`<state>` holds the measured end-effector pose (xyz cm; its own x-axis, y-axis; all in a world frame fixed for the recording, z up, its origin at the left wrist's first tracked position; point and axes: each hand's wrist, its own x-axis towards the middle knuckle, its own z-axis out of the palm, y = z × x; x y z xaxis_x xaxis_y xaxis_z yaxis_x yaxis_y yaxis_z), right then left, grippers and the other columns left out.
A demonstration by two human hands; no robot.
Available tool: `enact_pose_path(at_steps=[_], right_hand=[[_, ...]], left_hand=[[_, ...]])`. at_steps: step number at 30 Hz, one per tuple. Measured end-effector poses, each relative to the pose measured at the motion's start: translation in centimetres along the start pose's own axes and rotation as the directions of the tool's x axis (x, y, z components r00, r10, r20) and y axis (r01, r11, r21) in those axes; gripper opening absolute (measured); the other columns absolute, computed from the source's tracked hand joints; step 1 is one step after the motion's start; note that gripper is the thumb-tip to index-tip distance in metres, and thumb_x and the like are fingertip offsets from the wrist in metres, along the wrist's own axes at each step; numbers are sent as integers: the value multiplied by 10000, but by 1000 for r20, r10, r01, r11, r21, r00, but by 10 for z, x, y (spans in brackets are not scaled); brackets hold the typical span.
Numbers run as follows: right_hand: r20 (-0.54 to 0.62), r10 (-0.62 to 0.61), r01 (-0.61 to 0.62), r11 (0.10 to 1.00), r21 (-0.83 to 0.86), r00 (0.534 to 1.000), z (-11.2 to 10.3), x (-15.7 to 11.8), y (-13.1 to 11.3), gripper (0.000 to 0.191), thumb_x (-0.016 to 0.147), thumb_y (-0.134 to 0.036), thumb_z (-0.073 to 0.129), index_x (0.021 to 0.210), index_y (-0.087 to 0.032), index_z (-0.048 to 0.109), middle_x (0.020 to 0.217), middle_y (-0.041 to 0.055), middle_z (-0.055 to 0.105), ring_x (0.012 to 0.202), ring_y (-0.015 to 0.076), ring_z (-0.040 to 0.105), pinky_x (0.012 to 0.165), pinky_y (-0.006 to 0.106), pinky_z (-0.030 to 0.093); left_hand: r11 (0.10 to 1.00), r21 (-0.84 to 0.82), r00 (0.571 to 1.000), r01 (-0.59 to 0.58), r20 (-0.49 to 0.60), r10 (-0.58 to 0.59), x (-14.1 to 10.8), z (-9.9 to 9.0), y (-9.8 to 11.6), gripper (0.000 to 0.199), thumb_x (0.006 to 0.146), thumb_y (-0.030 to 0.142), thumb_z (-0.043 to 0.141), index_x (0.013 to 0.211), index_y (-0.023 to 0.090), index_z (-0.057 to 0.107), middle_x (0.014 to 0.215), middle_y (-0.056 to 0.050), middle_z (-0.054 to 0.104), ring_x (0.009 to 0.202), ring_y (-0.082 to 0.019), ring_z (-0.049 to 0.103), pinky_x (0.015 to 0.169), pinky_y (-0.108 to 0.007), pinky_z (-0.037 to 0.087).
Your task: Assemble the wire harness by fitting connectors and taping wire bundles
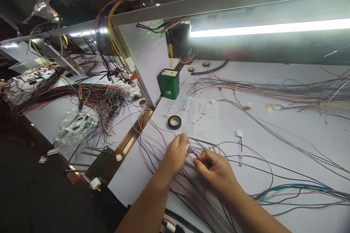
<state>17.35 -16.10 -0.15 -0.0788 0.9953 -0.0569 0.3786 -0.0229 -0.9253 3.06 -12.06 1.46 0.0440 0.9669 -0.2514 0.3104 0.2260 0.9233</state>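
Observation:
My left hand (pixel 175 154) is closed, thumb on top, around wires; a small pale piece at its fingertips is too hidden to name. Just to the right, my right hand (pixel 217 169) pinches a thin dark wire (pixel 207 154) between thumb and forefinger. Several thin wires (pixel 194 149) cross the short gap between the hands. Red, blue and black wires (pixel 153 142) trail beside and below the left hand. Above the hands lies a printed sheet (pixel 202 122) with wiring diagrams, and a roll of black tape (pixel 170 124) rests on its left part.
A green box (pixel 169 87) stands against the white divider (pixel 144 62). A white connector (pixel 238 133) lies right of the sheet. Long wires (pixel 273 89) run across the back, others (pixel 303 191) at lower right. On the left table are a wire heap (pixel 101 105) and upright metal pins (pixel 93 154).

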Motion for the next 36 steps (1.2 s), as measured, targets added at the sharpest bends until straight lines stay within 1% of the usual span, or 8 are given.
enact_pose_path(at_steps=[5,9,13,21,28,32,36], right_hand=[[-37,-1,1,1000,-11,999,3,0,-2,190,798,-314,558,648,-200,532,557,-32,507,523,119,459,502,228,367],[-21,1,-2,1000,-8,1000,5,0,-3,183,809,-329,551,679,-200,567,600,-12,561,552,134,502,529,241,397],[-4,12,-12,1000,-2,1000,7,1,2,182,815,-341,548,704,-202,585,603,-5,577,555,143,509,531,253,408],[-2,-7,8,1000,11,1000,6,3,0,151,807,-301,541,695,-202,566,618,-5,582,571,140,517,555,254,421],[-2,-4,4,1000,-5,1000,9,2,1,180,814,-333,550,692,-203,578,607,-6,589,561,142,529,537,246,416],[25,9,-10,1000,29,1000,7,2,-1,183,830,-341,543,728,-200,598,643,3,610,598,152,546,570,252,435],[55,13,-20,992,123,998,1,4,-7,227,844,-396,537,804,-195,636,721,15,647,670,168,582,632,261,464]], left_hand=[[1000,5,1000,-28,13,28,-1,2,-1,459,926,554,267,768,193,502,648,23,467,626,-132,438,611,-253,357],[1000,9,1000,-27,4,27,-2,4,1,454,924,553,276,763,194,504,678,10,501,646,-140,440,629,-262,353],[1000,15,1000,-13,-4,13,-3,5,2,444,927,544,278,761,199,502,682,10,513,659,-145,448,642,-263,353],[999,49,1000,-5,-12,5,-4,4,6,425,937,519,269,760,202,490,670,20,492,656,-143,450,655,-265,352],[997,74,1000,-5,-6,5,-3,6,5,419,940,507,271,751,203,489,688,9,522,669,-151,462,652,-267,349],[998,64,1000,-22,-2,22,-3,4,4,424,935,522,280,757,203,494,690,13,523,668,-147,469,653,-264,349],[997,80,1000,-21,7,20,-3,1,3,437,926,548,286,776,207,513,652,22,498,651,-149,471,629,-262,337]])
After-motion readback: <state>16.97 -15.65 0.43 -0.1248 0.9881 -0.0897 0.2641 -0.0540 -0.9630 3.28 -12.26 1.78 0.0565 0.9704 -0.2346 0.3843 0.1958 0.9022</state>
